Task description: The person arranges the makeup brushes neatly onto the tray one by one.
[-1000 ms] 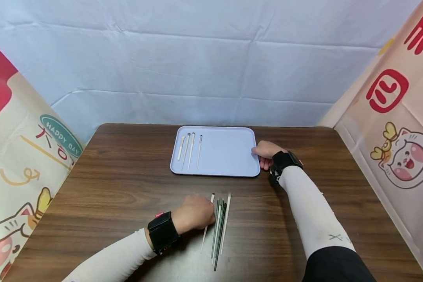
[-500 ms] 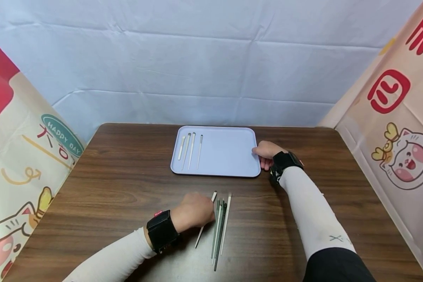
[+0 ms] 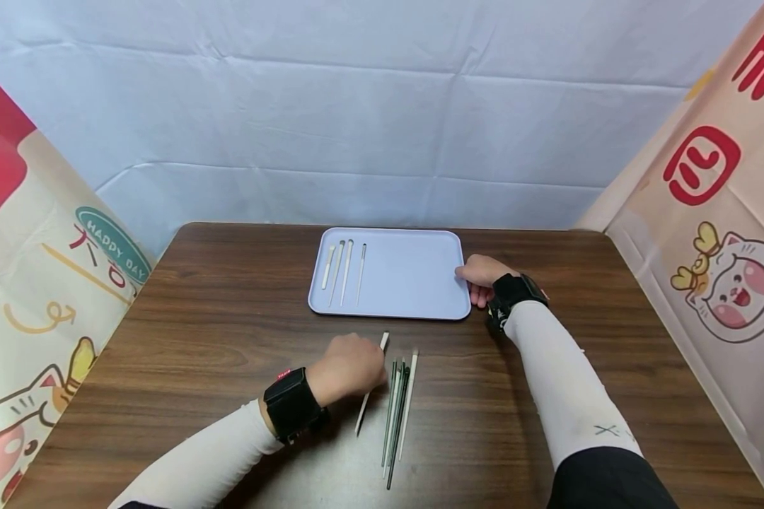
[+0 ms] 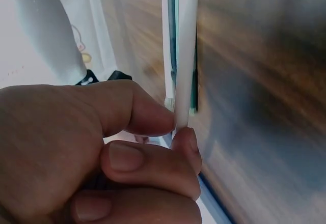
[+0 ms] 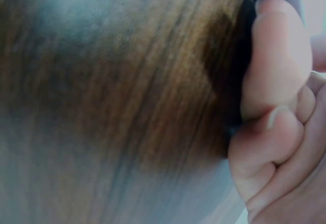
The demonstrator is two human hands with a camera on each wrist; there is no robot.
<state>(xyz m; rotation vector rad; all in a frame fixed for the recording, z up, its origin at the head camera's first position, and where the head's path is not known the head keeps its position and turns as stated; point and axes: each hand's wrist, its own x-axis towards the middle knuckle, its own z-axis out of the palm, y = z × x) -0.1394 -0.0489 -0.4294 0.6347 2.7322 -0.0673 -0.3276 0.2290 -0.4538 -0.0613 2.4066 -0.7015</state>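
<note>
Head view: left hand [image 3: 350, 364] pinches one white brush [image 3: 362, 416]; it sticks out past the knuckles, one end toward the tray [image 3: 414, 276] ahead, the other back toward the wearer. Brush pile [image 3: 395, 417] sits just right of that hand on the table [image 3: 197, 318]. Four brushes [image 3: 346, 272] lie on the tray, ahead of the left hand, at the end away from the right hand [image 3: 484, 276]. Right thumb is over the tray rim.

Left wrist view: thumb and index nip the handle, other fingers curled below. Looks smooth, thin and straight; I'd expect light, stiff and a bit slippery, prone to swivel in a two-point pinch. Mid-handle hold seems right for balance; keep off the bristles, likely the delicate part. Its bristle end is hidden here.

Right wrist view: fingers curled by the tray edge, table beside them; blurry, thumb contact not clear. Tray probably light and rigid, so a rim hold should steady it.
</note>
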